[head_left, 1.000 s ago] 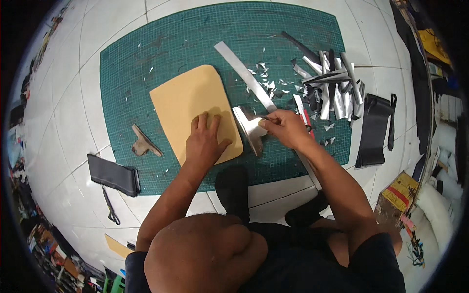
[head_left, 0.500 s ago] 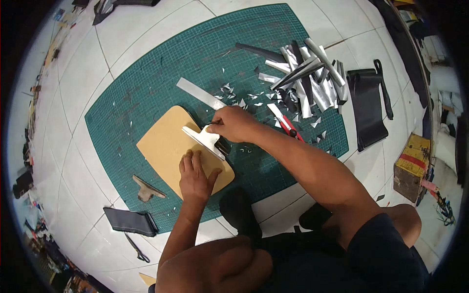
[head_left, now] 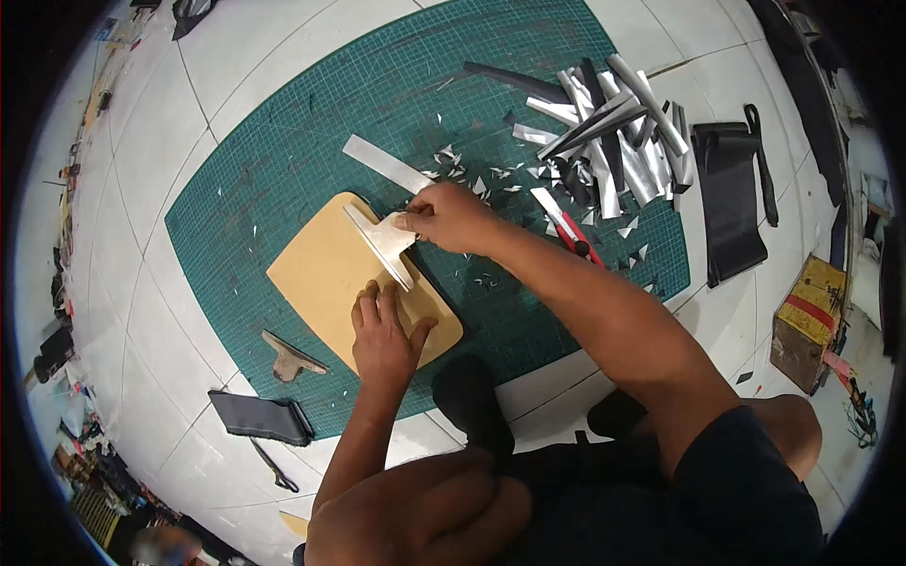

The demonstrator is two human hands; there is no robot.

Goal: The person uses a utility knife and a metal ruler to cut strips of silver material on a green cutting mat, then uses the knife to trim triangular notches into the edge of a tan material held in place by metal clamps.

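While pinned flat: tan board (head_left: 326,274) lies on the green cutting mat (head_left: 283,160).
Left hand (head_left: 385,335): fingers pressed together, weighting the board's near edge.
Right hand (head_left: 451,217): pinching a T-shaped silver piece (head_left: 382,242) over the board.
Nearby: metal ruler (head_left: 385,163), silver strips (head_left: 613,132), red cutter (head_left: 564,224).
Surface: white tiled floor (head_left: 132,311); clutter rims the room.

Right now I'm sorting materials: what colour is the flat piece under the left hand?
Tan, in the head view: the flat piece under the left hand.
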